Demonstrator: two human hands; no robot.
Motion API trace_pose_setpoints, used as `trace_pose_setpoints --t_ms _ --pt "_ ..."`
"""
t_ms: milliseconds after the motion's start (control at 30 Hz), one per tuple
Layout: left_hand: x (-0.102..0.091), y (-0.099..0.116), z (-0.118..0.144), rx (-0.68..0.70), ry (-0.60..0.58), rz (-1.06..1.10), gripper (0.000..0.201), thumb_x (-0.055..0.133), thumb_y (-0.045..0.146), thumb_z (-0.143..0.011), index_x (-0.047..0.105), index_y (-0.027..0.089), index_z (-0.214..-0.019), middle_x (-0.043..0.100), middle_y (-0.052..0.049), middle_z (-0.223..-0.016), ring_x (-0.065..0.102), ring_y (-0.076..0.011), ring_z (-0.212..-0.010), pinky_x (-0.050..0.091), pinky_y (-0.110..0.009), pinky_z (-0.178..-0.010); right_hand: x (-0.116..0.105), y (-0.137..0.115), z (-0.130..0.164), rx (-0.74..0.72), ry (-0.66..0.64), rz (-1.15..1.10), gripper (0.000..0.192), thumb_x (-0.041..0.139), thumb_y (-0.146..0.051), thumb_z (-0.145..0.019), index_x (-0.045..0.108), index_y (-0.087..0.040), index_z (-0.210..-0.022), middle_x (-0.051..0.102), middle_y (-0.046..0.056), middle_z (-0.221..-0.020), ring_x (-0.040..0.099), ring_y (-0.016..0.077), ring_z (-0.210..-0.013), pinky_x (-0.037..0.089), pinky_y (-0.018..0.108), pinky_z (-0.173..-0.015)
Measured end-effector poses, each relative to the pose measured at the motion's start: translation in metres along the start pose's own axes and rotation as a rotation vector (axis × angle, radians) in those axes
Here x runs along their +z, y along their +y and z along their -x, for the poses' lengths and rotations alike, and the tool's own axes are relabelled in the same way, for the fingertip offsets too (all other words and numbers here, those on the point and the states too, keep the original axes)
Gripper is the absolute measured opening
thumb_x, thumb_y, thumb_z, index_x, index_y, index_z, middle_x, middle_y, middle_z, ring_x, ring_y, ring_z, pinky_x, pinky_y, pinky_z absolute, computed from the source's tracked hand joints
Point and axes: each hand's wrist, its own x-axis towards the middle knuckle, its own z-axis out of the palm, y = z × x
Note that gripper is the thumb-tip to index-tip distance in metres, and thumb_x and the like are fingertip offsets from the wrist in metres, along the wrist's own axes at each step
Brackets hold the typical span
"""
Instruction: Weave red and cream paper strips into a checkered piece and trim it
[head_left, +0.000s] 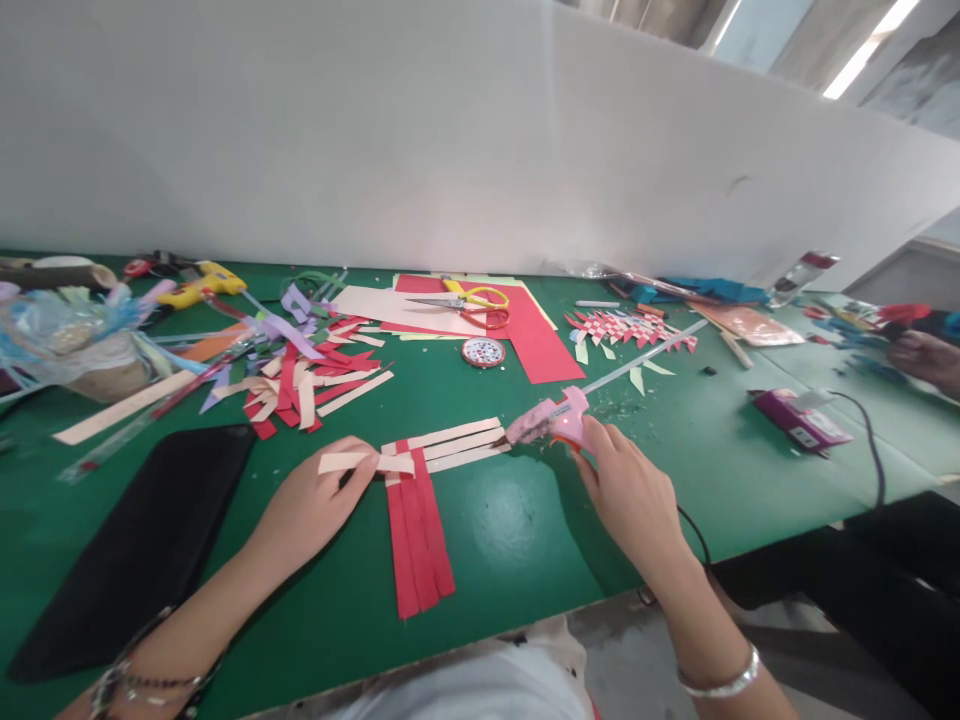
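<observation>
My right hand (631, 488) grips a pink glue gun (553, 420), its nozzle at the right ends of the cream paper strips (459, 442). A clear glue stick juts from the gun's back. My left hand (315, 503) presses on the left end of a cream strip (365, 462), fingers flat on the paper. Red strips (417, 535) run toward me, woven under and over the cream ones, all lying on the green table (517, 520).
A black flat case (142, 540) lies at the left. Behind are loose red and cream strips (307, 385), scissors (469, 300) on red paper, a round tape reel (483, 352), a woven piece (630, 328), another glue gun (799, 420) and a co-worker's hand (930, 358).
</observation>
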Motion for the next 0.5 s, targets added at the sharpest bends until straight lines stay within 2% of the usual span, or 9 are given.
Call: trace_pose_setpoints --t_ms 267,500 --pt "0.003 -0.005 0.001 -0.026 -0.016 0.024 0.043 0.029 0.051 -0.089 0.059 0.022 -0.077 0.065 -0.002 -0.09 0.06 -0.0199 -0.08 0.044 -0.027 -0.071 -0.001 0.01 0.002 0.051 -0.042 0.018 0.024 0.044 -0.029 -0.092 0.045 -0.02 -0.113 0.062 0.004 -0.092 0.062 0.0183 -0.076 0.028 0.025 -0.045" --pt "0.001 -0.002 0.0 0.0 -0.007 0.014 0.045 0.028 0.051 -0.089 0.06 0.022 -0.077 0.065 -0.003 -0.087 0.06 -0.0201 -0.078 0.045 -0.027 -0.068 0.001 0.019 0.004 0.066 -0.01 0.002 0.026 0.041 -0.029 -0.091 0.045 -0.02 -0.116 0.062 0.007 -0.096 0.061 0.0187 -0.076 0.03 0.025 -0.046"
